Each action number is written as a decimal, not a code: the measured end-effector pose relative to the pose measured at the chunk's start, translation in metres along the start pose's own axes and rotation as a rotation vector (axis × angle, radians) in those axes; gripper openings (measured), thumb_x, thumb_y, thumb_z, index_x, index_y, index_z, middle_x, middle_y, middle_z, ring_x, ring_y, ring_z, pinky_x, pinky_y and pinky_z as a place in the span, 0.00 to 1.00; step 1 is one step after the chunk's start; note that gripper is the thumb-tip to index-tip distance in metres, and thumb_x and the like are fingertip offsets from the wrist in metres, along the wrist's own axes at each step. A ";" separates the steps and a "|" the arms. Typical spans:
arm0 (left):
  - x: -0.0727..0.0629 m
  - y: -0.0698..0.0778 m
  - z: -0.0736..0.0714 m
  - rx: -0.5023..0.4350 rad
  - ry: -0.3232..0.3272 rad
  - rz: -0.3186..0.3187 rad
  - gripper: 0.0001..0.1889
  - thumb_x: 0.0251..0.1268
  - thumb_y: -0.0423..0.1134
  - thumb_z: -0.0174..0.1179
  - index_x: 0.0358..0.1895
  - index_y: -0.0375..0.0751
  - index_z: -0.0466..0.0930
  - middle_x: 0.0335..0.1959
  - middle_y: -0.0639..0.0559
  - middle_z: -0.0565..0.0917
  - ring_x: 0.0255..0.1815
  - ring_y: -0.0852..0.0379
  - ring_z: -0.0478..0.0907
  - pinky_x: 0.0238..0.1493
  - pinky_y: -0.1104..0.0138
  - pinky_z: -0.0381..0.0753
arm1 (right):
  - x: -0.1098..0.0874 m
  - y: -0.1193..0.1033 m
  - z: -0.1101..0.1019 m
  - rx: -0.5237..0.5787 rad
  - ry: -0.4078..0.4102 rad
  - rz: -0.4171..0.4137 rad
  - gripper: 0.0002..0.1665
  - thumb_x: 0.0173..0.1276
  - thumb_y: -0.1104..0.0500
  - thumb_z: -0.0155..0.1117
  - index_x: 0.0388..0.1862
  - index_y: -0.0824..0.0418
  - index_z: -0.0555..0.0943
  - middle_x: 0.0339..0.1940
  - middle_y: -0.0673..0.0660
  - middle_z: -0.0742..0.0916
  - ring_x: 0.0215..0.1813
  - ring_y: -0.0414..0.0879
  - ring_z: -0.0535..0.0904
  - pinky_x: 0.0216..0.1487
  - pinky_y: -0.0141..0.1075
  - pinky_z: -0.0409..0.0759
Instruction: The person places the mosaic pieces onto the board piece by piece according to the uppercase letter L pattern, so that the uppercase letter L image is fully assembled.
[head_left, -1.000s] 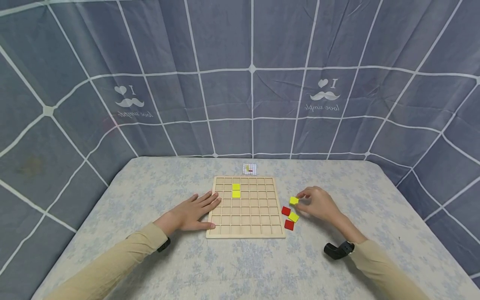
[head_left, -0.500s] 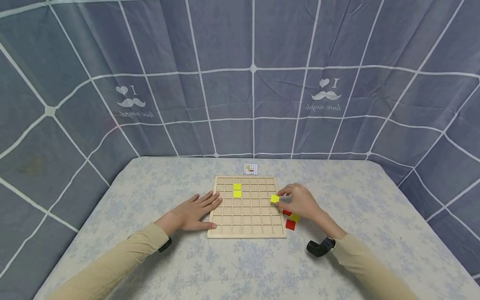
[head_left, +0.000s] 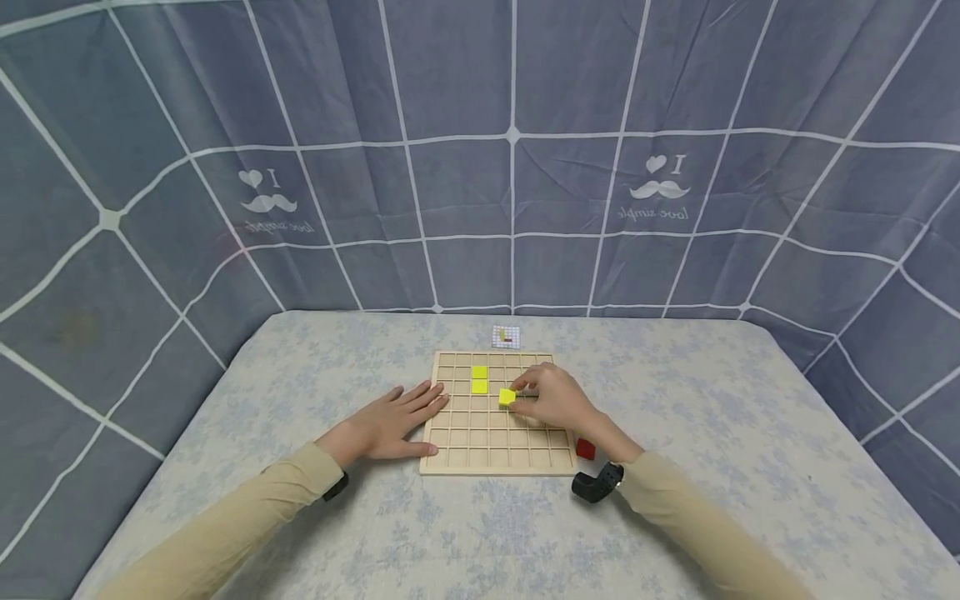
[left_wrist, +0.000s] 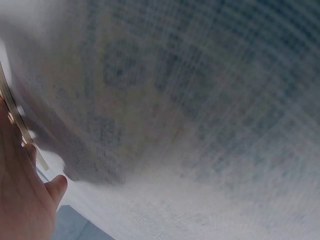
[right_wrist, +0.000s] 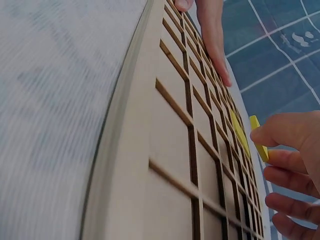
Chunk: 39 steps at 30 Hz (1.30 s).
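Observation:
A pale wooden grid board (head_left: 498, 466) lies on the table. Two yellow square tiles (head_left: 479, 379) fill neighbouring cells, one behind the other, left of its middle. My right hand (head_left: 555, 398) pinches another yellow tile (head_left: 507, 397) between thumb and finger, over the board just right of and nearer than those two. In the right wrist view this pinched tile (right_wrist: 259, 138) is tilted on edge above the grid. My left hand (head_left: 393, 423) lies with straight, spread fingers at the board's left edge, fingertips on the rim.
A red tile (head_left: 586, 449) lies just off the board's right edge, under my right forearm. A small card (head_left: 506, 337) with a printed grid and coloured squares lies behind the board. A blue-grey curtain (head_left: 465, 192) with white lines hangs around the table (head_left: 360, 517).
My right hand has carried the yellow tile leftward from beside the board to over its middle. My left hand stays at the board's edge. The right forearm now covers most loose tiles.

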<state>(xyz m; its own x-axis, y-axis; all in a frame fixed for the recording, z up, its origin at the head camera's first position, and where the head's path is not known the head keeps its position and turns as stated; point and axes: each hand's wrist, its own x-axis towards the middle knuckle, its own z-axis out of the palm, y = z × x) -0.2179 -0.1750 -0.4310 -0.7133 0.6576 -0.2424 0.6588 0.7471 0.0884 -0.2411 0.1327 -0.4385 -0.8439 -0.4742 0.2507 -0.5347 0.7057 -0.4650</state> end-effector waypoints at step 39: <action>0.003 -0.002 0.003 0.005 -0.006 -0.014 0.44 0.67 0.71 0.40 0.79 0.53 0.41 0.80 0.53 0.42 0.81 0.50 0.40 0.76 0.46 0.48 | 0.030 -0.022 0.030 -0.042 -0.044 -0.017 0.12 0.53 0.54 0.74 0.36 0.56 0.89 0.36 0.50 0.89 0.37 0.40 0.79 0.38 0.32 0.76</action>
<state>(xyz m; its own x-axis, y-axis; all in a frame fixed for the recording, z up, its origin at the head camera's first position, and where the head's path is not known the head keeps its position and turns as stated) -0.2209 -0.1750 -0.4352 -0.7206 0.6468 -0.2497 0.6502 0.7555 0.0804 -0.2531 0.0870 -0.4460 -0.8325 -0.5084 0.2202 -0.5510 0.7185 -0.4245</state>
